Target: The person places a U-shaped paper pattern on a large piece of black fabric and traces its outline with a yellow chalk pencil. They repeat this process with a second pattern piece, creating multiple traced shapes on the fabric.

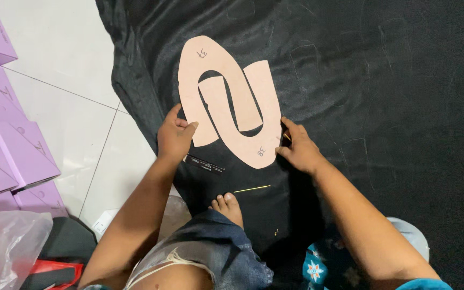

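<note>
Two beige U-shaped paper patterns (226, 104) lie interlocked on a black shiny cloth (382, 86) spread on the floor. My left hand (174, 135) presses down on the lower left end of the patterns with thumb and fingers spread. My right hand (298, 147) rests at the right lower edge of the patterns, fingers closed on a small yellowish marking stick whose tip shows by the pattern edge. A black pen (203, 164) and a thin yellow stick (252, 188) lie on the cloth just below my hands.
Purple cardboard boxes (4, 139) are stacked at the left on the white tiled floor (65, 59). A clear plastic bag (6, 247) sits at the bottom left. My bare foot (227, 207) and jeans-clad knee rest on the cloth's near edge.
</note>
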